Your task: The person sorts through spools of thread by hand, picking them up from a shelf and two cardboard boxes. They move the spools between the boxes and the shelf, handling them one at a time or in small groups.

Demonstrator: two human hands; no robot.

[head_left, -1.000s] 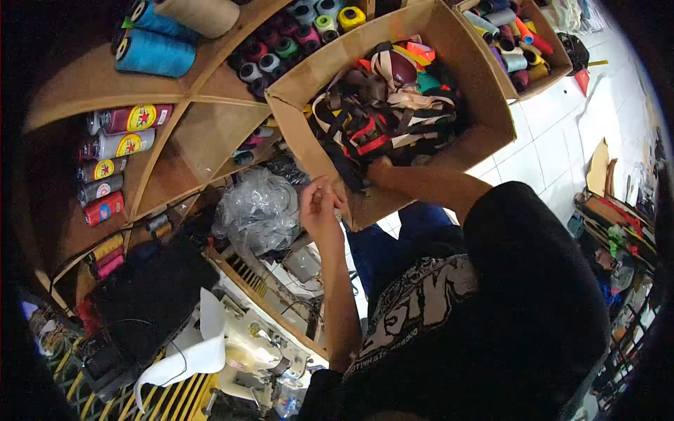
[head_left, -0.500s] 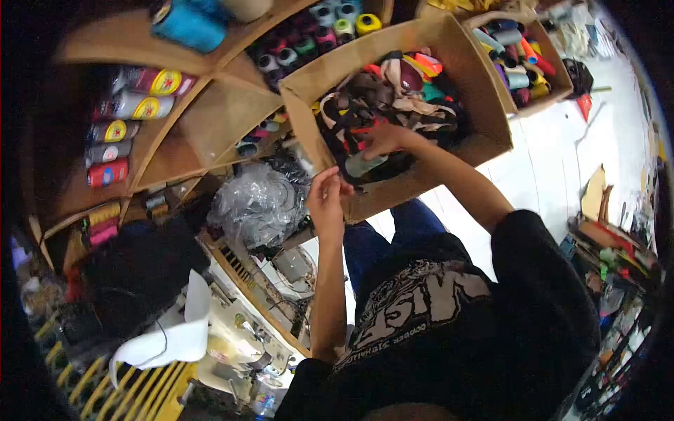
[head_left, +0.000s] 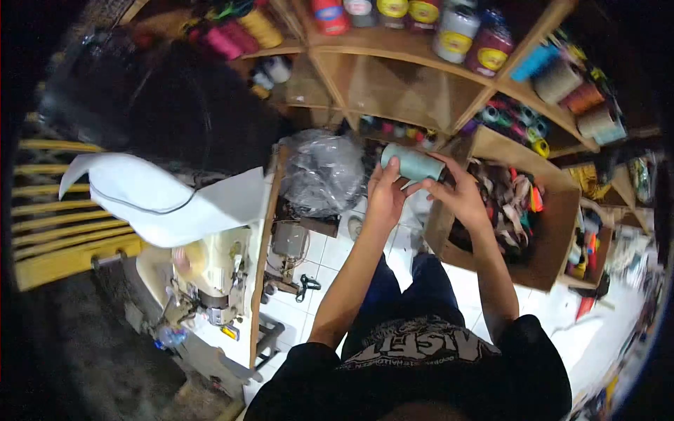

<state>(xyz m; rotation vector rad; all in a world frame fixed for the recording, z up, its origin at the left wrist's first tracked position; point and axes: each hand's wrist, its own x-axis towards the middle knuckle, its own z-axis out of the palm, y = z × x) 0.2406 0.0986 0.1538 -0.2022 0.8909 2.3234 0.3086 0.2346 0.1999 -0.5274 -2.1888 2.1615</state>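
Note:
A pale blue-green spool of thread (head_left: 414, 163) lies sideways between my two hands, held up in front of the shelves. My left hand (head_left: 386, 191) grips its left end, with the thumb on the side. At the right end, my right hand (head_left: 460, 191) has its fingers around the spool's tip. Just right of my right hand stands an open cardboard box (head_left: 523, 270), filled with a tangle of dark, beige and red strips (head_left: 507, 203). The spool's right end is partly hidden by my right fingers.
Wooden shelves (head_left: 393, 52) with many thread spools curve across the back. A grey plastic bag (head_left: 319, 172) sits left of my hands. Lower left is a sewing machine (head_left: 217, 266) beside white material (head_left: 140, 200). A smaller box (head_left: 593, 259) of spools stands at right.
My right hand has come out of the cardboard box, and both hands now hold the thread spool. The view has swung left, so the box appears further right.

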